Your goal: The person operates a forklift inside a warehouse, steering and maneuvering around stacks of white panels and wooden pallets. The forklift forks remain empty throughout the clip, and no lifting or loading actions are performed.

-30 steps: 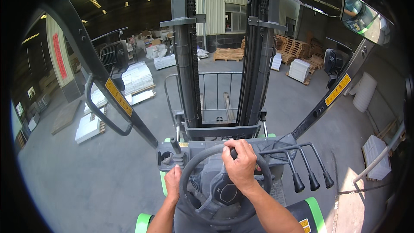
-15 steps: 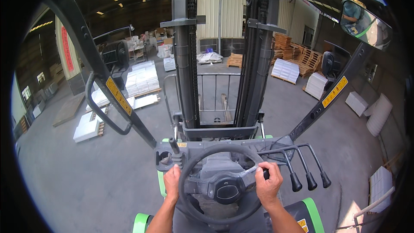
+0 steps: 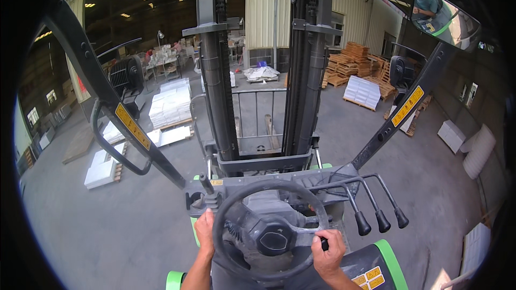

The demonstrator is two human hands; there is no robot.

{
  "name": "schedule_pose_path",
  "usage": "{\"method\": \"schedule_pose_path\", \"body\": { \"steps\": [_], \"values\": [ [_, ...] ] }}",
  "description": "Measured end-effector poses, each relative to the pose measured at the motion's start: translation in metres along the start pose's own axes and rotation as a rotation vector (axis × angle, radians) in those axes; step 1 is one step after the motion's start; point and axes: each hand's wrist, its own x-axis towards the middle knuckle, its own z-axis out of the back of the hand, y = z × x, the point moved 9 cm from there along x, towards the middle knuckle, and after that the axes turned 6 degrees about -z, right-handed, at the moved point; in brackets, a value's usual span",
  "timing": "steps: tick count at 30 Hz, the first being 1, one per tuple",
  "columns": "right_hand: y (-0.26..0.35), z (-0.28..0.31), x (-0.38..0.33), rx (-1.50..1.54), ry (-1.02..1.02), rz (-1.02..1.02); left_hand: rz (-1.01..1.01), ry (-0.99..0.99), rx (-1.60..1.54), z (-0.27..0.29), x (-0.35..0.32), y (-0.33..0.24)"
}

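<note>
I am seated at a forklift's black steering wheel (image 3: 274,184). My right hand (image 3: 328,252) is closed round the dark spinner knob (image 3: 324,244) on the wheel's right side, beside a spoke. My left hand (image 3: 204,230) is curled at the left rim, thumb up; its fingers are partly hidden. Just ahead of it stands a short black lever (image 3: 206,183) with a ribbed boot. Three bent control levers with black knobs (image 3: 382,221) rise to the right of the wheel, untouched. In front stands the dark lift mast (image 3: 216,75), with the load backrest (image 3: 255,92) and forks (image 3: 270,124) seen through it.
White stacks on pallets (image 3: 171,102) lie ahead left, with a lower stack (image 3: 102,169) nearer. Ahead right are another white stack (image 3: 362,93) and piled wooden pallets (image 3: 349,64). White rolls (image 3: 478,150) stand by the right wall. Grey concrete floor (image 3: 145,225) surrounds the truck.
The steering wheel has turned clockwise, carrying my right hand down. My left hand stays at the left rim. The mast sits further left in view, and the surroundings have shifted right relative to it.
</note>
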Motion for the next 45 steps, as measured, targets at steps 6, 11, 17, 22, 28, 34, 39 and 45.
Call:
{"method": "schedule_pose_path", "body": {
  "steps": [6, 11, 17, 22, 28, 34, 39, 45],
  "values": [
    [-0.010, 0.007, 0.014, 0.017, -0.013, 0.049, -0.028, -0.009, 0.064, -0.009, -0.002, -0.003],
    [-0.018, 0.011, 0.025, 0.034, -0.002, 0.041, 0.004, -0.021, 0.034, -0.022, -0.004, 0.002],
    [-0.027, 0.009, 0.023, 0.027, -0.012, 0.029, -0.045, 0.002, 0.062, -0.033, 0.001, 0.004],
    [-0.033, 0.002, 0.025, 0.043, 0.006, 0.020, 0.015, 0.000, -0.061, -0.038, 0.001, 0.006],
    [-0.044, 0.001, 0.022, 0.062, 0.035, -0.052, -0.029, -0.029, -0.116, -0.048, -0.001, 0.018],
    [-0.039, 0.005, -0.007, 0.087, 0.130, -0.019, -0.044, 0.006, -0.005, -0.046, -0.007, -0.002],
    [0.008, 0.015, -0.040, 0.146, 0.209, 0.019, -0.065, 0.002, -0.041, -0.034, -0.013, -0.011],
    [0.042, 0.020, -0.053, 0.157, 0.182, 0.051, -0.063, -0.013, 0.014, -0.019, -0.017, -0.015]
  ]
}}
